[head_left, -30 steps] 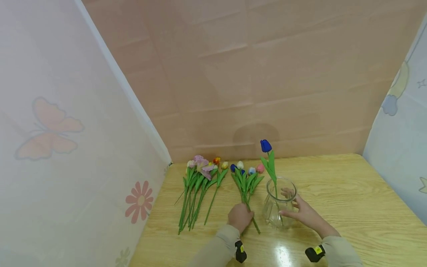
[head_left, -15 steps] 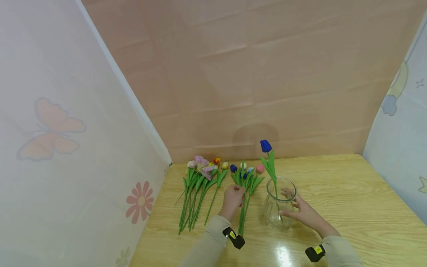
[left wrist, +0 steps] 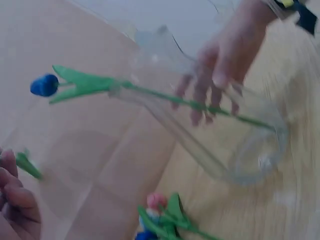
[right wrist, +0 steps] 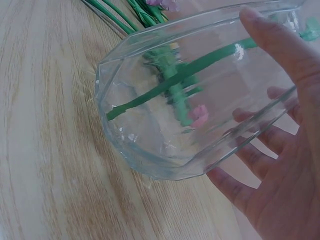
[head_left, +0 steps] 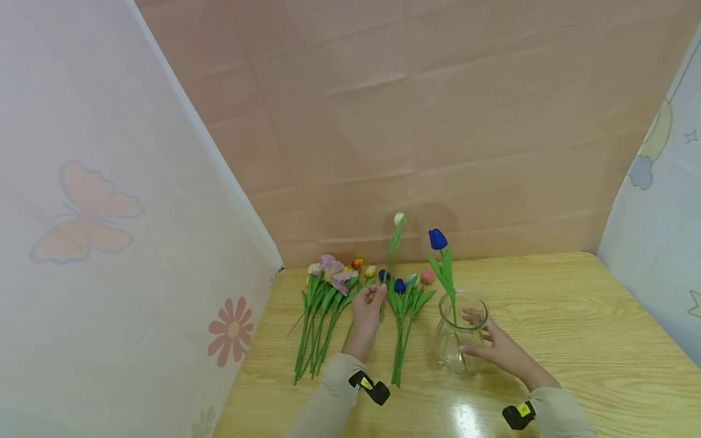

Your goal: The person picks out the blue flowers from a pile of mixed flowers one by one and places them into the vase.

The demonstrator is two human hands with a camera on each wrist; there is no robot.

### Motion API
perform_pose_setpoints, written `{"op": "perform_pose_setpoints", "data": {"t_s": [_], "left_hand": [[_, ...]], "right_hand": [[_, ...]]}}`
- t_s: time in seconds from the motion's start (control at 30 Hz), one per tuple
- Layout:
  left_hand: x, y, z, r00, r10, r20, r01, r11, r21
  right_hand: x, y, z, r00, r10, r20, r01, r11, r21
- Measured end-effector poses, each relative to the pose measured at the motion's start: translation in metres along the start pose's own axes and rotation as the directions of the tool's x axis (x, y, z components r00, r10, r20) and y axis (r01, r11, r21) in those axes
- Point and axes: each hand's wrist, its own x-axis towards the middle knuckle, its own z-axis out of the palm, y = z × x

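My left hand (head_left: 366, 311) pinches the stem of a white tulip (head_left: 400, 219), which stands upright above the table with its green leaves partly blurred. In the left wrist view only some curled fingers (left wrist: 19, 197) show at the left edge. A clear glass vase (head_left: 445, 350) stands on the table with one blue tulip (head_left: 437, 239) in it, its stem running down to the base. Around the vase's right side, my right hand (head_left: 509, 354) holds it, thumb in front and fingers behind; the right wrist view shows the thumb (right wrist: 280, 42) against the faceted glass.
Left of the vase lies a small bunch of tulips (head_left: 400, 328) with blue, pale blue and pink heads. Farther left, a larger group of flowers (head_left: 323, 316) includes a big lilac bloom (head_left: 334, 272). A fabric backdrop (head_left: 350, 152) rises behind the wooden table (head_left: 569, 316).
My left hand has left the lower stems of the middle bunch, drawn the white tulip out and lifted it up and leftward. The right hand and vase have stayed in place.
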Motion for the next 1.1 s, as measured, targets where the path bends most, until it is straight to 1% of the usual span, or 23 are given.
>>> {"op": "perform_pose_setpoints", "data": {"t_s": [0.1, 0.17, 0.23, 0.27, 0.3, 0.4, 0.47, 0.5, 0.57, 0.67, 0.73, 0.77, 0.83, 0.87, 0.97, 1.07, 1.1], "left_hand": [[0.002, -0.011, -0.01, 0.997, 0.066, -0.045, -0.061, 0.992, 0.109], [0.003, -0.021, -0.02, 0.995, 0.089, -0.046, -0.079, 0.978, 0.191], [0.004, -0.031, -0.032, 0.995, 0.099, -0.034, -0.085, 0.955, 0.283], [0.004, -0.036, -0.037, 0.995, 0.101, -0.025, -0.088, 0.945, 0.315], [0.005, -0.042, -0.043, 0.995, 0.098, -0.023, -0.084, 0.934, 0.346], [0.004, -0.054, -0.059, 0.997, 0.08, -0.011, -0.067, 0.892, 0.447], [0.003, -0.061, -0.068, 0.997, 0.074, -0.01, -0.058, 0.851, 0.522], [0.002, -0.065, -0.072, 0.997, 0.081, -0.01, -0.06, 0.817, 0.573], [0.002, -0.072, -0.08, 0.994, 0.107, -0.014, -0.07, 0.741, 0.668], [0.003, -0.082, -0.091, 0.99, 0.135, -0.031, -0.059, 0.612, 0.789], [0.003, -0.086, -0.097, 0.99, 0.133, -0.042, -0.039, 0.553, 0.832], [0.003, -0.088, -0.1, 0.991, 0.129, -0.045, -0.031, 0.532, 0.846], [0.003, -0.091, -0.105, 0.991, 0.125, -0.052, -0.018, 0.505, 0.863], [0.003, -0.092, -0.107, 0.991, 0.124, -0.053, -0.014, 0.488, 0.873], [0.004, -0.096, -0.113, 0.992, 0.113, -0.058, 0.0, 0.456, 0.89], [0.006, -0.1, -0.116, 0.993, 0.106, -0.055, 0.006, 0.414, 0.91], [0.006, -0.101, -0.117, 0.993, 0.108, -0.052, 0.003, 0.407, 0.913]], "right_hand": [[0.001, 0.002, 0.0, 1.0, 0.003, -0.001, -0.003, 1.0, -0.01], [0.001, 0.002, 0.0, 1.0, 0.004, 0.0, -0.004, 1.0, -0.015], [0.001, 0.003, 0.0, 1.0, 0.009, -0.002, -0.009, 1.0, -0.014], [0.001, 0.003, 0.0, 1.0, 0.011, -0.004, -0.011, 1.0, -0.012], [0.0, 0.002, 0.0, 1.0, 0.007, -0.003, -0.007, 1.0, -0.011], [0.0, 0.002, 0.0, 1.0, 0.003, 0.0, -0.003, 1.0, -0.006], [0.0, 0.001, 0.0, 1.0, 0.001, 0.0, -0.001, 1.0, -0.005], [0.0, 0.001, 0.0, 1.0, 0.001, 0.0, -0.001, 1.0, -0.005], [0.0, 0.001, 0.0, 1.0, 0.002, 0.0, -0.002, 1.0, -0.004], [0.001, 0.0, -0.001, 1.0, 0.003, 0.0, -0.003, 1.0, -0.005], [0.001, 0.0, -0.001, 1.0, 0.005, -0.001, -0.005, 1.0, -0.001], [0.001, 0.0, -0.001, 1.0, 0.008, -0.002, -0.008, 1.0, 0.0], [0.0, 0.0, -0.001, 1.0, 0.012, -0.001, -0.012, 1.0, 0.0], [0.0, 0.0, -0.001, 1.0, 0.014, 0.001, -0.014, 1.0, -0.001], [0.001, 0.001, -0.001, 1.0, 0.017, 0.005, -0.017, 1.0, -0.006], [0.001, 0.001, -0.001, 1.0, 0.013, 0.003, -0.013, 1.0, -0.008], [0.001, 0.001, -0.001, 1.0, 0.011, 0.002, -0.011, 1.0, -0.008]]}}
